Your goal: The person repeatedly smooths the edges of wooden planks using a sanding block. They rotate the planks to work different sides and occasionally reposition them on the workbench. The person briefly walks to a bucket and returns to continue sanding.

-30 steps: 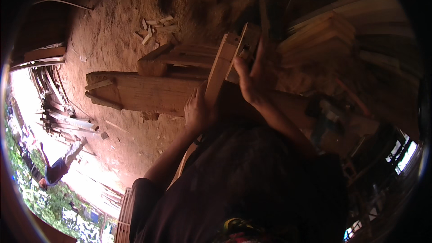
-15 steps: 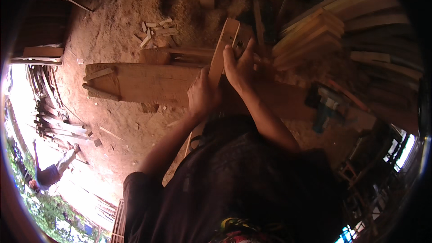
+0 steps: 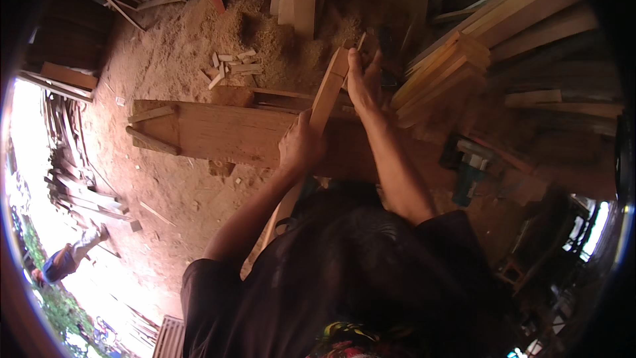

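Observation:
My left hand (image 3: 299, 144) is wrapped round a long, pale wooden bar (image 3: 328, 93), which slants away from my body across a broad plank. A fine dark line crosses the bar near its far end. My right hand (image 3: 364, 86) is at that far end, on the bar's right side, with its thumb stretched up along the edge and its other fingers bent. Beside those fingers shows a small flat piece (image 3: 370, 44) with a thin light edge; its kind is too dark to tell. The broad wooden plank (image 3: 225, 131) lies crosswise beneath both hands.
Two sticks, one being a short batten (image 3: 151, 114), rest on the plank's left end. A teal power tool (image 3: 469, 176) sits at its right. Offcuts (image 3: 232, 66) lie on the sawdust-strewn ground. Stacked boards (image 3: 450, 69) stand at the far right. Another person (image 3: 63, 262) is outside, far left.
My right hand has slid toward the bar's far end, its thumb going from the bar's face to its right edge. My left hand keeps its grip. The whole view has shifted slightly.

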### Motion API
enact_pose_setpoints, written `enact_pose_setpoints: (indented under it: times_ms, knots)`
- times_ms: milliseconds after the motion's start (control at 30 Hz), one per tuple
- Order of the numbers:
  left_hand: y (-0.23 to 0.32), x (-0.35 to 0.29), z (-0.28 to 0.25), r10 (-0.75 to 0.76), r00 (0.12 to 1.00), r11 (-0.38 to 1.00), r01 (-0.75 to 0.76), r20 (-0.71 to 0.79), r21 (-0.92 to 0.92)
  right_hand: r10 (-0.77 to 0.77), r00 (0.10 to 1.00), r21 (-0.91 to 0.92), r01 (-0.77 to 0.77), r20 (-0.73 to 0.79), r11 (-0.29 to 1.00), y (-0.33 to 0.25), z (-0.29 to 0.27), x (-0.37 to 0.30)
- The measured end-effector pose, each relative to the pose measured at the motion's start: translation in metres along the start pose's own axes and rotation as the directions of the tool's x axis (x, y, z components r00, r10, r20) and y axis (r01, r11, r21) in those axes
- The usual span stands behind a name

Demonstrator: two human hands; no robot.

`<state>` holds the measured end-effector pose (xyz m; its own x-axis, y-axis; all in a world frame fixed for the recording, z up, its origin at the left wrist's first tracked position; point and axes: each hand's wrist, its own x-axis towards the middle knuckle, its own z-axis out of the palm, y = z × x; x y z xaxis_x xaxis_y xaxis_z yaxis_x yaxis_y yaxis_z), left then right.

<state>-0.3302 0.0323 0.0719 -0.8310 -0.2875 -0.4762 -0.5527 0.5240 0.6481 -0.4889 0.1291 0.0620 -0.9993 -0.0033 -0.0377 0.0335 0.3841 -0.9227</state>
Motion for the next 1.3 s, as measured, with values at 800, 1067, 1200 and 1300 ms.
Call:
enact_pose_setpoints:
  times_ms: [800,1067,1200,1300]
  knots:
    - [-0.017,-0.001,0.017,0.137,0.989,0.984,-0.143,-0.052,-0.11,0.339,0.941,0.047,-0.339,0.011,0.94,0.037,-0.042,0.0]
    - [0.012,0.057,0.0,0.101,0.994,0.992,-0.098,0.037,-0.077,0.198,0.976,-0.022,-0.201,-0.095,0.979,0.02,-0.134,-0.125]
    - [0.019,0.076,-0.005,0.234,0.972,0.967,-0.235,-0.026,-0.102,0.188,0.977,0.298,-0.15,-0.104,0.943,0.019,-0.155,-0.149]
    - [-0.021,0.062,-0.003,0.445,0.893,0.863,-0.449,-0.07,-0.232,0.201,0.968,0.293,-0.151,-0.15,0.944,0.014,-0.159,-0.17]
